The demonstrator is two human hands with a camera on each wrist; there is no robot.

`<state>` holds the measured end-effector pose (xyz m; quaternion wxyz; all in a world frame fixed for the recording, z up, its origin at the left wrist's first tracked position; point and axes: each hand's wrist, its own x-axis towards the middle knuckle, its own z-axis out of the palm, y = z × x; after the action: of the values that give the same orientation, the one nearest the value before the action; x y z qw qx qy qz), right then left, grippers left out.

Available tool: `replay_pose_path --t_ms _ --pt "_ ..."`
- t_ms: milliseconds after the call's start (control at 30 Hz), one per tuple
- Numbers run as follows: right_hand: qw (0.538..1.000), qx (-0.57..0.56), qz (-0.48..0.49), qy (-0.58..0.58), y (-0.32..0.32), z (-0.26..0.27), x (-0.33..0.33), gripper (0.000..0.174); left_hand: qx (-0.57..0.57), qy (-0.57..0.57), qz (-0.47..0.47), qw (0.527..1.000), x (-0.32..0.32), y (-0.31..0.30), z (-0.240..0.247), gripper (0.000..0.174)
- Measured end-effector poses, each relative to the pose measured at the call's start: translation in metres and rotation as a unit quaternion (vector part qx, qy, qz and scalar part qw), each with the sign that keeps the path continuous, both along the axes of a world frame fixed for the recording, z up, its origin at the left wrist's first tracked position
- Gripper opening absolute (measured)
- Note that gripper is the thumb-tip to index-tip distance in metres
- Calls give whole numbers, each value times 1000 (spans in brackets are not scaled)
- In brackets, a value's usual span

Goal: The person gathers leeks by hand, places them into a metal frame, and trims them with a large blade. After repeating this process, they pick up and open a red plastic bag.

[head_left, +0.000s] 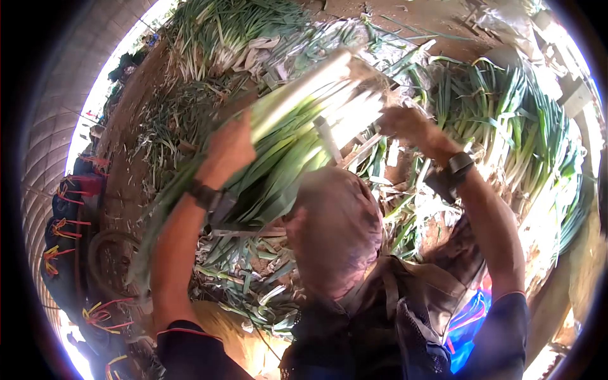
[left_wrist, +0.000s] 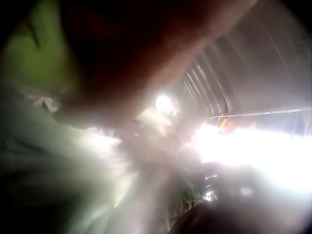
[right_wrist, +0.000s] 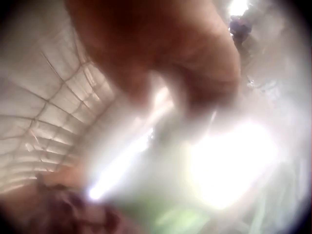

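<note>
A large bundle of long green onions [head_left: 288, 130] lies slantwise before me in the head view, white root ends to the upper right, green leaves trailing to the lower left. With my left hand [head_left: 231, 149] I grip its leafy side. My right hand [head_left: 415, 132] is at the root end, fingers bent around the white stalks. In the right wrist view, a bright blurred stalk [right_wrist: 161, 95] shows between thumb and fingers of that hand [right_wrist: 161, 53]. The left wrist view is blurred; the left hand [left_wrist: 126, 53] fills its top beside green leaves [left_wrist: 41, 53].
A wooden frame [head_left: 327, 140] stands under the bundle. Heaps of green onions lie at right [head_left: 506, 120] and at the top left [head_left: 221, 31]. Leaf scraps [head_left: 253, 288] litter the soil. Dark bundles with red and yellow ties [head_left: 60, 231] line the left side.
</note>
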<state>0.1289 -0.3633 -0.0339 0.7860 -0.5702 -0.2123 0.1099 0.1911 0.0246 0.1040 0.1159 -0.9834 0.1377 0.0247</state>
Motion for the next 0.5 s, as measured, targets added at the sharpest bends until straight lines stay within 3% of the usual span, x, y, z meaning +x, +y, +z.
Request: replay_pose_path --t_ms 33,67,100,133,167,200,233,267,333,367,433,500 --pt "991 60 101 -63 11 -43 17 115 3 37 -7 999 7 -3 -19 68" --pt "984 122 128 -3 38 -43 2 93 -7 72 -11 997 10 -12 -27 68" --pt "966 -212 101 105 69 -14 1 63 -5 61 -37 997 16 -14 -40 70" --pt "979 -140 150 -3 89 -34 0 44 -3 51 -65 997 22 -15 -52 72" --pt "963 79 237 -100 121 -104 21 50 -2 56 -62 996 26 -19 -57 72" --pt "949 -89 195 -232 131 -107 19 64 -21 77 -53 995 30 -25 -60 77" --pt "989 -56 117 75 142 -39 -12 40 -41 99 -46 993 33 -32 -62 83" --pt "981 43 187 24 152 -46 -4 43 -41 105 -46 992 32 -40 -62 83" --pt "965 27 210 154 191 -60 13 56 -44 127 -32 990 33 -51 -57 98" --pt "965 26 212 155 202 -56 19 56 -46 128 -32 990 37 -54 -59 105" --pt "929 96 267 237 216 -48 26 78 -67 121 -36 990 44 -59 -64 106" --pt "927 114 274 228 223 -54 33 82 -85 114 -43 989 49 -68 -73 108"
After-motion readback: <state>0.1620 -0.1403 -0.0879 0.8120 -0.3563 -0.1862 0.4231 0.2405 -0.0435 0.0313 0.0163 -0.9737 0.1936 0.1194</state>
